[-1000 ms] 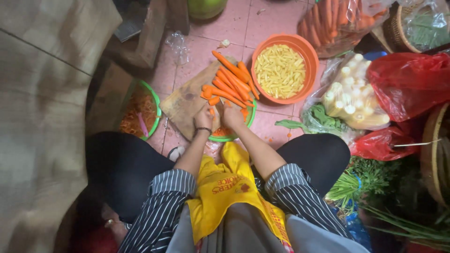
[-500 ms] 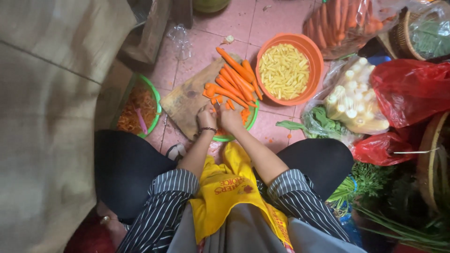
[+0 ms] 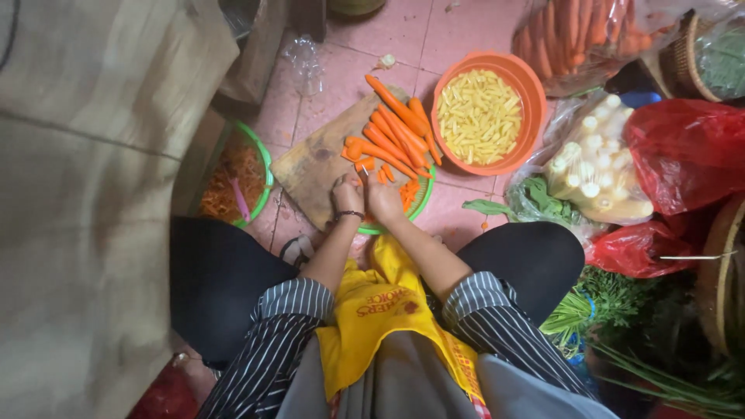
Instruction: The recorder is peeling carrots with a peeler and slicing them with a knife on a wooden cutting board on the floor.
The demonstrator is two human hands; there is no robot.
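Note:
My left hand [image 3: 347, 194] and my right hand [image 3: 383, 200] are close together at the near edge of a wooden cutting board [image 3: 318, 163] on the floor. Both press on a carrot piece [image 3: 365, 164] between them; a thin blade seems to show at the fingers, but which hand holds it I cannot tell. Several peeled carrots [image 3: 396, 128] lie across the board beyond my hands. Small cut carrot pieces [image 3: 409, 192] sit in a green basket [image 3: 423, 194] under the board's right side.
An orange bowl [image 3: 528, 93] of pale yellow cut sticks stands right of the board. A green basket [image 3: 264, 167] of carrot peelings is at left. Bags of carrots [image 3: 574, 39], white vegetables [image 3: 590, 171], a red bag [image 3: 683, 147] and greens [image 3: 613, 302] crowd the right.
My hands stay together at the board's near edge. The view has shifted a little, so the board and bowls sit slightly higher and to the right.

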